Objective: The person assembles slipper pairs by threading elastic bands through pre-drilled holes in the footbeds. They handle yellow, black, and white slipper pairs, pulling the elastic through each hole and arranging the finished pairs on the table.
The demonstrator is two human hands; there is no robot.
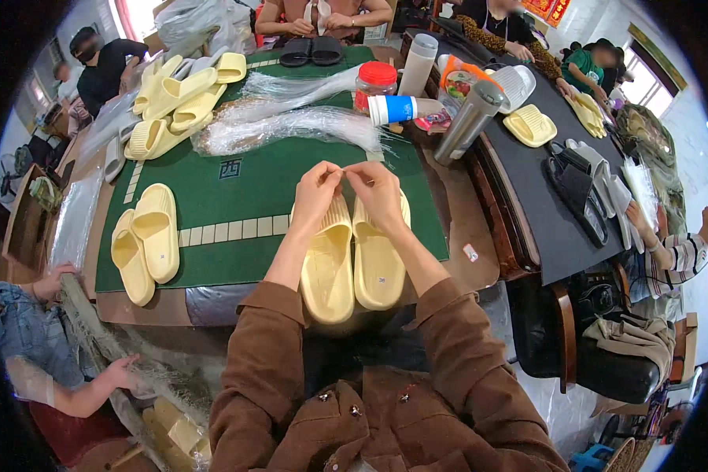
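Two pale yellow slide slippers lie side by side in front of me, the left slipper (pixel 326 271) and the right slipper (pixel 379 263), their heels toward me and jutting past the table's near edge. Over their toe ends, my left hand (pixel 315 195) and my right hand (pixel 377 193) meet fingertip to fingertip, each closed in a pinch. Whatever thin thing is between the fingers is too small to make out. Another yellow slipper pair (pixel 157 236) rests on the green mat (pixel 236 271) to the left.
Beyond my hands lie bundles of clear plastic strands (pixel 299 130). A heap of yellow slippers (pixel 173 102) is at the far left. A red-lidded jar (pixel 376 82), a cup (pixel 393 109) and a steel flask (pixel 468 122) stand at the right. Other people work around the tables.
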